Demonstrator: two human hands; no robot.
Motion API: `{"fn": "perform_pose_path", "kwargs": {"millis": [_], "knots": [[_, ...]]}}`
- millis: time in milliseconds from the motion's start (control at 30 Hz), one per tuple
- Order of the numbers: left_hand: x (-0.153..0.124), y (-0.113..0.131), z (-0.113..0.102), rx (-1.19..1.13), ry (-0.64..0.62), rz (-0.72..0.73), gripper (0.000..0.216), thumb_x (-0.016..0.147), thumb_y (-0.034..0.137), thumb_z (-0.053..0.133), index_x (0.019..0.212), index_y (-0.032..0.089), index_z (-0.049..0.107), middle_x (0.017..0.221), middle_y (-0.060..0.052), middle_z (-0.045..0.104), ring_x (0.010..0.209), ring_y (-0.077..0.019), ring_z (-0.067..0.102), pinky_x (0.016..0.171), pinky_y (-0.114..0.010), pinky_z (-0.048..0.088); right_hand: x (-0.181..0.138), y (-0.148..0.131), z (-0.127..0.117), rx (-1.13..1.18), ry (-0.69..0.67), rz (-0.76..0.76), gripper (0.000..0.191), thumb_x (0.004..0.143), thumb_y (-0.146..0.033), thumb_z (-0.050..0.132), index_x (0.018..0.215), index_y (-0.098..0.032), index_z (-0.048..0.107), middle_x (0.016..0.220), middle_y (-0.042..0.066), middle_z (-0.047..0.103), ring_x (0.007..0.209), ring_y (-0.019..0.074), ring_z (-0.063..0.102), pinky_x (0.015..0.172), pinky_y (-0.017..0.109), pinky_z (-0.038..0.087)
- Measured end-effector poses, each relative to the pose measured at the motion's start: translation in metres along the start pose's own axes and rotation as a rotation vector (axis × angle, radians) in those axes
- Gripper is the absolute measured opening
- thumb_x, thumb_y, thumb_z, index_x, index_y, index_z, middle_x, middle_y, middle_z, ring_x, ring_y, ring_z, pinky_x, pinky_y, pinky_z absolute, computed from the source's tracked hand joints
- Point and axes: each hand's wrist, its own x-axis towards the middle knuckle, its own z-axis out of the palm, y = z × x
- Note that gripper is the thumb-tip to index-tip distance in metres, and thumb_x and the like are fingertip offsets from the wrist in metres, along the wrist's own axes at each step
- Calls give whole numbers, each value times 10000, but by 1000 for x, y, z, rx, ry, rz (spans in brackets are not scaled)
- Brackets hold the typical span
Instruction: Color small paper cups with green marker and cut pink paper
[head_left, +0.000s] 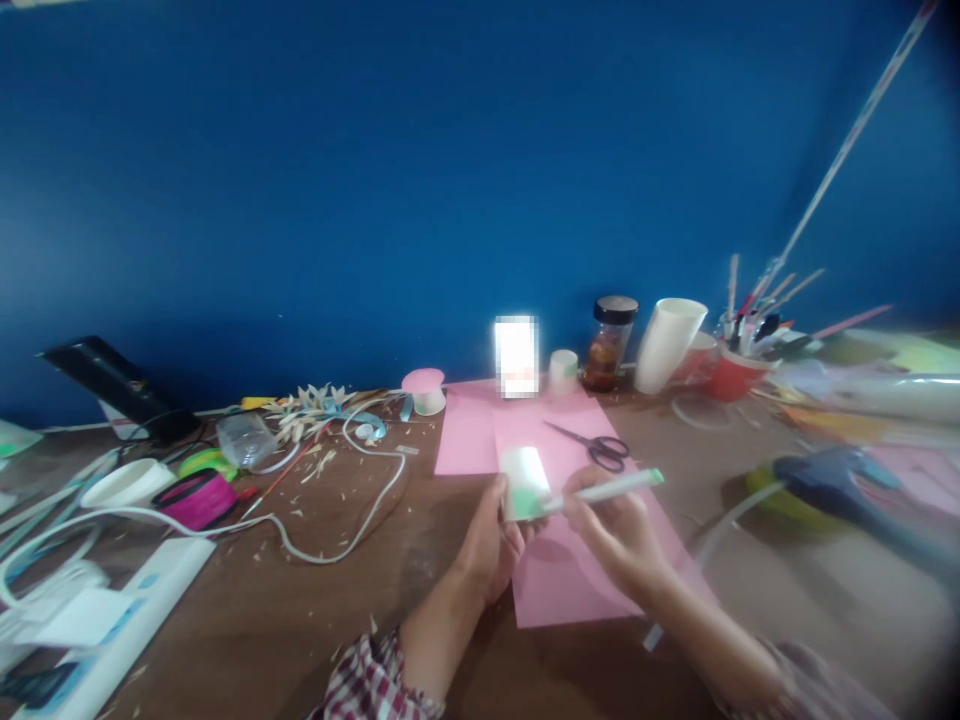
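Fingers of the left hand [487, 550] are curled round a small white cup [523, 470] with a green patch low on its side; we find it gripped from the left and below, tilted, above the near part of the pink paper [577, 590]. We note the right hand [615, 530] with its fingers pinched together on a white marker [611, 489], whose green end points right and away from the cup. The marker's other end reaches the cup's lower right side; blur prevents us from confirming contact.

We record scissors [607, 455] lying on the paper, just beyond the right hand, blades pointing far left. Along the far edge of the brown table [337, 610], left to right, we list a pink-topped white piece [427, 390], a bright upright panel [517, 357] with its face obscured, a second small white cup [563, 371], a black-lidded jar [604, 355], a leaning tall white cup [667, 345] and a red container [735, 375] of brushes. At far left we see a magenta roll [196, 500] beside a white cable [375, 510]; a power strip [142, 610] lies nearer.
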Motion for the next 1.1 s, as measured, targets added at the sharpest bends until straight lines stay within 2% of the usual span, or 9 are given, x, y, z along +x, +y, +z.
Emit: {"fn": "perform_pose_path", "kwargs": {"millis": [167, 367, 467, 633, 733, 967, 1100], "knots": [[1, 0, -1, 7, -9, -12, 498, 846, 532, 513, 1029, 86, 638, 927, -129, 699, 898, -231, 639, 883, -334, 457, 1, 0, 0, -11, 9, 15, 92, 854, -249, 530, 788, -188, 544, 633, -21, 541, 545, 107, 511, 478, 204, 397], [3, -2, -6, 12, 26, 47, 386, 794, 455, 631, 991, 123, 646, 938, -102, 689, 849, -219, 642, 848, -340, 470, 1, -3, 0, -10, -3, 4, 84, 857, -236, 521, 796, -184, 546, 641, -17, 557, 553, 106, 523, 488, 198, 404], [4, -3, -9, 39, 18, 63, 360, 772, 448, 660, 971, 147, 652, 872, -76, 684, 782, -195, 636, 821, -328, 468, 1, -4, 0, 0, 13, -10, 82, 851, -230, 530, 786, -183, 547, 649, -19, 552, 563, 104, 523, 501, 197, 408], [4, -3, -13, 109, -34, 121, 343, 801, 464, 621, 947, 156, 654, 722, -37, 639, 595, -127, 554, 658, -264, 440, 1, -5, -1, 9, 42, 7, 87, 846, -233, 533, 775, -185, 547, 619, -35, 510, 541, 94, 479, 486, 191, 381], [5, -2, -12, 116, -52, 168, 353, 812, 469, 605, 948, 145, 648, 778, -53, 639, 646, -135, 557, 655, -261, 430, 1, -4, -1, 26, 47, 13, 93, 847, -243, 533, 775, -185, 547, 612, -39, 495, 535, 92, 464, 480, 191, 371], [11, -1, -17, 103, 24, 167, 387, 764, 497, 651, 941, 153, 652, 916, -84, 667, 912, -214, 608, 842, -310, 438, 1, -6, -1, 30, 71, 18, 96, 835, -252, 538, 767, -184, 540, 613, -37, 483, 529, 95, 452, 470, 199, 359], [12, 0, -18, 96, 16, 172, 365, 754, 475, 672, 946, 165, 655, 948, -76, 671, 933, -216, 609, 856, -314, 438, 2, -10, -3, 19, 97, 5, 76, 824, -244, 543, 776, -185, 539, 616, -37, 487, 525, 95, 457, 467, 201, 363]]}}
